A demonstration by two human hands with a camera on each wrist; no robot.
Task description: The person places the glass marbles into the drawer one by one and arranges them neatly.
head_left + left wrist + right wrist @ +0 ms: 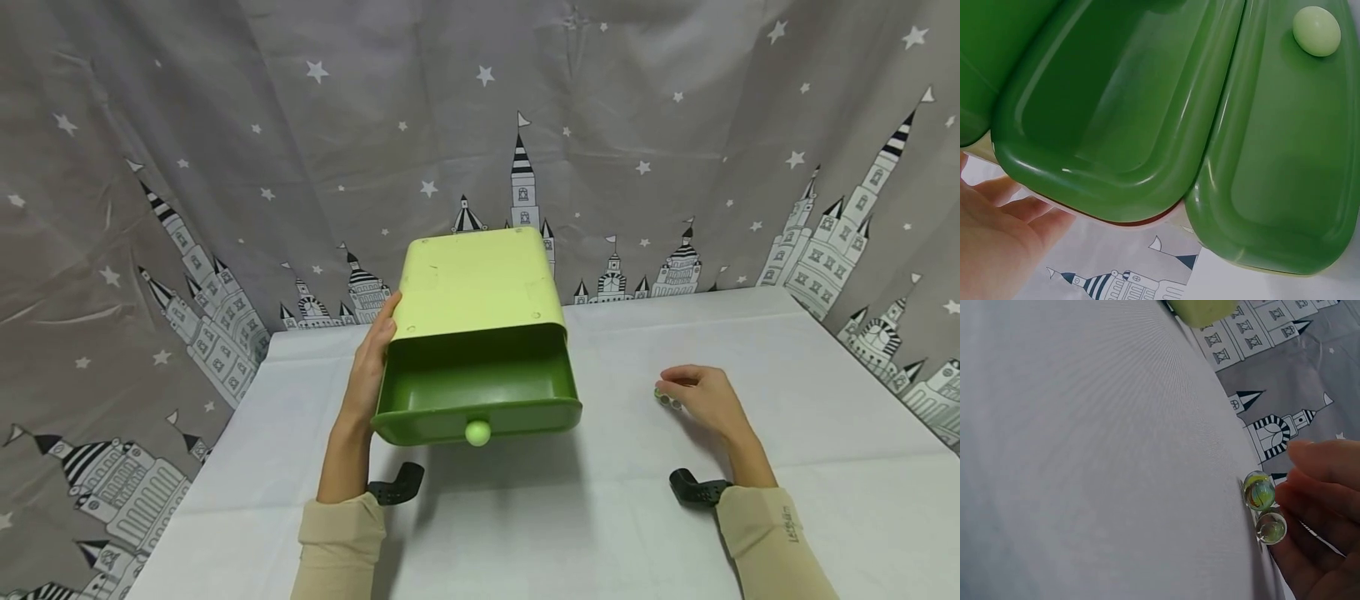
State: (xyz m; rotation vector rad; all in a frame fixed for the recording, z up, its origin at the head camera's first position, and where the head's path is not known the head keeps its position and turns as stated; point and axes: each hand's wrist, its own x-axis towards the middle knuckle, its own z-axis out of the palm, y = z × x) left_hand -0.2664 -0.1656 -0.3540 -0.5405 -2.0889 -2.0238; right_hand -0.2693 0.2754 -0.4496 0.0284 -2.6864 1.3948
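Note:
A drawer cabinet with a pale yellow-green top [476, 279] stands in the middle in the head view. Its green drawer [480, 379] is pulled out, bare inside, with a round light-green knob [477, 432]. My left hand [369, 367] rests along the cabinet's left side; in the left wrist view its fingers [1047, 219] reach behind the green fronts. Over the white cloth, my right hand [701, 398] bends its fingers at a few small glass marbles [1260, 495]. The fingertips touch the marbles from above, and a clear marble [1271, 528] sits beside the yellow-green ones.
White cloth [787, 367] covers the table. A grey curtain [585, 192] printed with castles and stars hangs behind and along the sides. Black wrist devices [697, 490] are strapped on both wrists, below beige sleeves [772, 533].

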